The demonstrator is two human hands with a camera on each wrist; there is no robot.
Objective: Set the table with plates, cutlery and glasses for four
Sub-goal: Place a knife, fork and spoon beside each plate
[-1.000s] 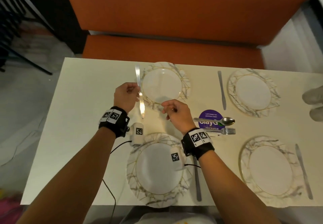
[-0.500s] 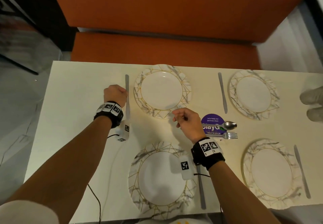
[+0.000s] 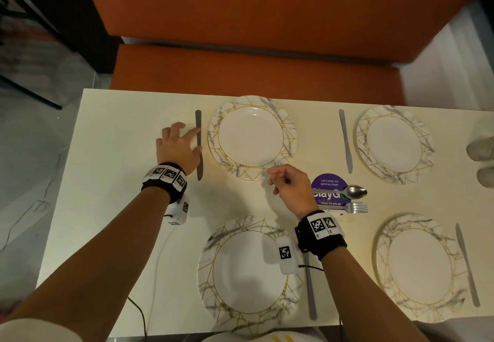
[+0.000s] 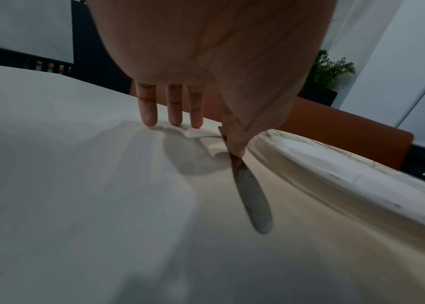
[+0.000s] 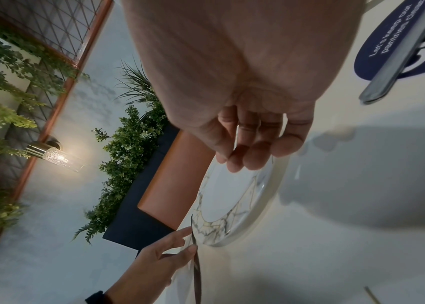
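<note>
While your left hand (image 3: 178,147) rests fingers spread on the smooth cream tabletop (image 3: 115,170), index and thumb tips touch the flat, dull steel knife (image 3: 199,144) lying just beside the far-left round marble-patterned plate with thin gold lines (image 3: 251,137); nothing is gripped. A sideways nudge as you lift away would likely skew the slick knife or slide it against the glossy rim. Further right, your right hand (image 3: 291,188) hovers near that plate's near edge, fingers loosely curled, holding nothing. Beyond it, a polished steel spoon (image 3: 347,192) and fork (image 3: 352,207) lie across a round purple sticker (image 3: 330,181); a hurried reach could scatter them. No glasses are clearly visible yet.
</note>
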